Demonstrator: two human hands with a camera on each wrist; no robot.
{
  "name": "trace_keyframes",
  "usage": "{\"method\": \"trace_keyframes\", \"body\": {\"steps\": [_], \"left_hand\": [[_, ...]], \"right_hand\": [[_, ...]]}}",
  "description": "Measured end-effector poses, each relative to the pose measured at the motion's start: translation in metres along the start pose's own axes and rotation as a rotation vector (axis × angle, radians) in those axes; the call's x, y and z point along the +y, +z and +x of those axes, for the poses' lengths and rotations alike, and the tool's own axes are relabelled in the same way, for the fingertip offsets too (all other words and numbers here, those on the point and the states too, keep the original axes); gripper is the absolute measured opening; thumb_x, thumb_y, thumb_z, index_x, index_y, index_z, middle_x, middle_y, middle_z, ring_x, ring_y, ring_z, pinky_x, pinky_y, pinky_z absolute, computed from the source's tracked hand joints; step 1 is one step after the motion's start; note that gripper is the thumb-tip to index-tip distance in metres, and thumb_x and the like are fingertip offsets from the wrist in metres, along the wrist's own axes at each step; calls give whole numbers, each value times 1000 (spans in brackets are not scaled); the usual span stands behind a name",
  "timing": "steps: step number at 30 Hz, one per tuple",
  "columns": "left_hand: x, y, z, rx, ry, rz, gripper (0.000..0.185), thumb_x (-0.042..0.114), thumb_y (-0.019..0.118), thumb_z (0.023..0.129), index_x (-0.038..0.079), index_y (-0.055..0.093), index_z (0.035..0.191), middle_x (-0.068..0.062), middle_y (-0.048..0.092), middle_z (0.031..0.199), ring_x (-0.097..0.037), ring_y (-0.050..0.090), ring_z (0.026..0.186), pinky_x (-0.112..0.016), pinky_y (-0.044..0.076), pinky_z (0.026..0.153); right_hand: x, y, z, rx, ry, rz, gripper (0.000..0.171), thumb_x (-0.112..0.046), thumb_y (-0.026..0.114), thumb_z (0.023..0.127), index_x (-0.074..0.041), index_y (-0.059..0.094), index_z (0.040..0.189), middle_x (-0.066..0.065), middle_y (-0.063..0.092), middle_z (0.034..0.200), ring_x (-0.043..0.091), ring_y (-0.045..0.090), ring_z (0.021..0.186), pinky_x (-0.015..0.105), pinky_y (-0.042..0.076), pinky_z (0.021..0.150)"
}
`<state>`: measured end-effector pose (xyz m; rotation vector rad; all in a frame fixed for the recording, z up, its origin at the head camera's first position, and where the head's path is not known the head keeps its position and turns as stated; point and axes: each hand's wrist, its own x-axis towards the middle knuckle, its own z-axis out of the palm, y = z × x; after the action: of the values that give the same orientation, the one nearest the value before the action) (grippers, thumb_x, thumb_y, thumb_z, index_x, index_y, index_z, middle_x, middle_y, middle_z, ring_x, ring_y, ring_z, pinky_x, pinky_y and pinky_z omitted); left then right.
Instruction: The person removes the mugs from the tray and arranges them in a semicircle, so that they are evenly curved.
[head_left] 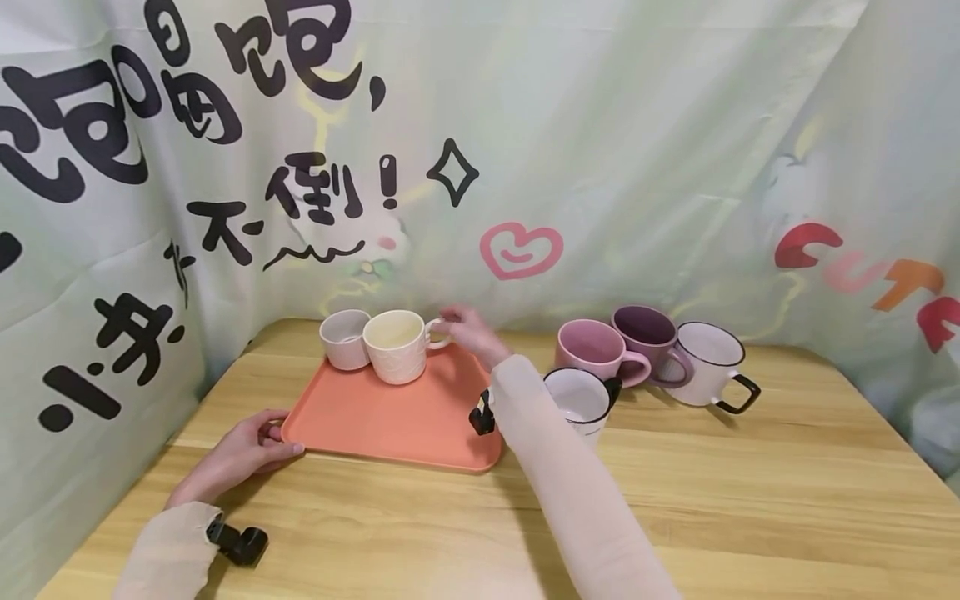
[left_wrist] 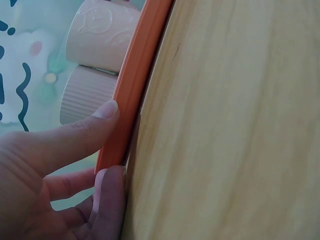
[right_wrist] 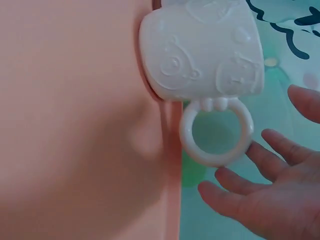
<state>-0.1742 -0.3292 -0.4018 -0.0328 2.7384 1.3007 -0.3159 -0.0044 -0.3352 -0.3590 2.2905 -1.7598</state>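
An orange tray (head_left: pixel 390 417) lies on the wooden table (head_left: pixel 750 483). At its far edge stand a ribbed pale pink cup (head_left: pixel 343 338) and a cream embossed cup (head_left: pixel 396 346) with a ring handle (right_wrist: pixel 216 131). My left hand (head_left: pixel 247 450) pinches the tray's near-left corner, with the thumb on the rim (left_wrist: pixel 137 70) and a finger below it. My right hand (head_left: pixel 465 332) is at the cream cup's handle with its fingers (right_wrist: pixel 240 182) spread and straight. They lie very close to the ring; I cannot tell whether they touch it.
Right of the tray stand several mugs: pink (head_left: pixel 596 348), purple (head_left: pixel 648 333), white with a black rim (head_left: pixel 708 362), and a white one (head_left: pixel 577 398) partly hidden behind my right forearm. A printed cloth backdrop closes off the table's back and sides.
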Motion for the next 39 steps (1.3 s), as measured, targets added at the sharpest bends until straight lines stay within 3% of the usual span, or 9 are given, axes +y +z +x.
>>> {"method": "trace_keyframes", "body": {"steps": [10,14,18,24,30,35,39], "left_hand": [[-2,-1,1,0,3,-2,73,11,78,91,-22,35,140,-14,56,100,-21,53,85,-23,49,66],[-2,-3,1,6,-6,6,74,12,78,91,-22,35,140,-13,56,100,-20,53,85,-23,49,67],[-1,-4,-1,10,-10,-4,73,12,78,91,-22,36,140,-13,56,99,-20,53,84,-23,49,66],[-1,-2,-1,-15,4,-37,73,11,77,91,-21,35,141,-14,57,102,-19,55,85,-23,51,68],[-2,0,-1,-24,4,-61,72,10,76,92,-21,33,142,-15,57,103,-19,56,86,-23,52,68],[-1,0,-1,-23,-6,-77,72,8,76,92,-21,33,141,-15,57,102,-19,55,84,-23,52,68],[-1,0,0,-16,-8,-64,73,9,77,91,-21,33,141,-14,57,102,-20,54,85,-23,51,68]], "right_hand": [[2,6,0,30,26,-53,51,-5,61,97,16,45,140,29,52,137,37,50,128,40,39,108],[6,9,-1,17,50,3,49,-4,63,97,14,46,139,24,61,114,37,59,112,40,46,101],[12,13,-4,-5,57,78,44,-3,65,96,6,51,136,11,56,91,28,59,86,43,52,84],[20,21,-8,2,-15,150,29,4,64,94,7,56,122,11,59,93,21,59,77,45,57,79],[17,21,-15,36,-70,98,18,5,57,96,7,58,113,19,63,90,22,58,72,45,56,73],[18,20,-20,90,-82,132,10,6,63,93,6,63,103,19,63,107,23,60,78,51,56,73],[20,19,-23,148,-120,181,7,8,68,90,5,64,94,18,63,104,23,60,76,44,57,65]]}}
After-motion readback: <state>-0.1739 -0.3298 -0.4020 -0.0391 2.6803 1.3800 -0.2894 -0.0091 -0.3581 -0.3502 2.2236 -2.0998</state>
